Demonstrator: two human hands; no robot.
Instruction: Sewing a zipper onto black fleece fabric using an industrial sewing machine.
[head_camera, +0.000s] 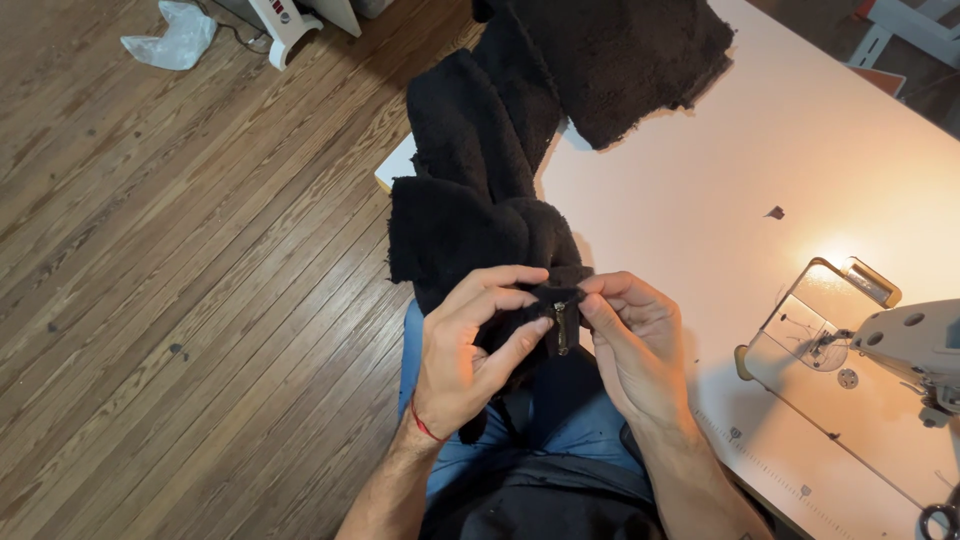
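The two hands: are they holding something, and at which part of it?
Both hold the black fleece fabric at its near end. The left hand and right hand pinch it on either side of a small metal zipper pull.

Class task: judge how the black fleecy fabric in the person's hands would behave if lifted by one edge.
The black fleecy fabric would probably flop: it already folds and sags off the table. Its thick pile suggests good grip, not slipperiness. The left hand and right hand pinch it easily, so it seems soft and unbreakable.
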